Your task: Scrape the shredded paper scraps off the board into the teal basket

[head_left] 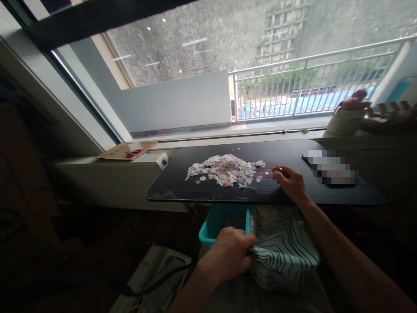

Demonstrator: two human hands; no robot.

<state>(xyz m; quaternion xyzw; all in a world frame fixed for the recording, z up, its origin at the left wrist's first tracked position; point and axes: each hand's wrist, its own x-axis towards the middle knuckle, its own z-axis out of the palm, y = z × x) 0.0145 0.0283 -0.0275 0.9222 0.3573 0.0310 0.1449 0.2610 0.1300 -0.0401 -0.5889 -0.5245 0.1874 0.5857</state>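
Observation:
A heap of small pink and white paper scraps [226,170] lies on a dark table top [176,187] by the window. My right hand [291,182] rests at the heap's right edge, fingers curled on a thin clear plastic sheet [265,173] that touches the scraps. Below the table's front edge, my left hand [228,254] is closed on the rim of a white cloth bag with black wavy lines [283,252]. The bag's mouth hangs open under the table edge. A teal bin [216,224] sits just behind my left hand.
A dark flat item [329,171], partly blurred out, lies on the table's right part. A white pot [345,119] stands on the sill at right. Cardboard [125,151] lies on the white radiator [114,182] at left. A black cable [150,282] crosses the floor.

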